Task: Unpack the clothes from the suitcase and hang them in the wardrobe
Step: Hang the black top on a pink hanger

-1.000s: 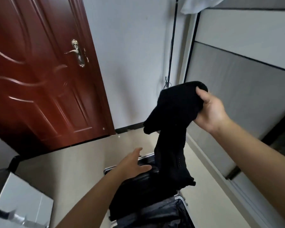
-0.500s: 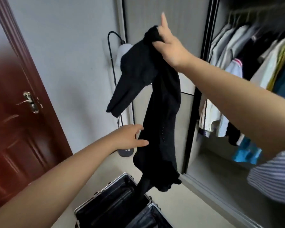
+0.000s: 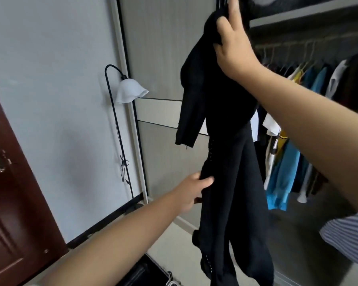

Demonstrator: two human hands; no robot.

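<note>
Black garment held high by right hand, pinched mid-length by left hand. Shoulders should be found first; hanger probably needed.

Clearance at the wardrobe opening

The black garment hangs full length in front of the wardrobe opening's left edge, held high by the right hand and pinched at mid-height by the left hand. The hanging clothes fill the rail from just behind the garment to the right edge. The floor space below them is open. The sliding door panel closes the left side. The floor lamp stands against the wall, and the open suitcase lies directly below.
</note>
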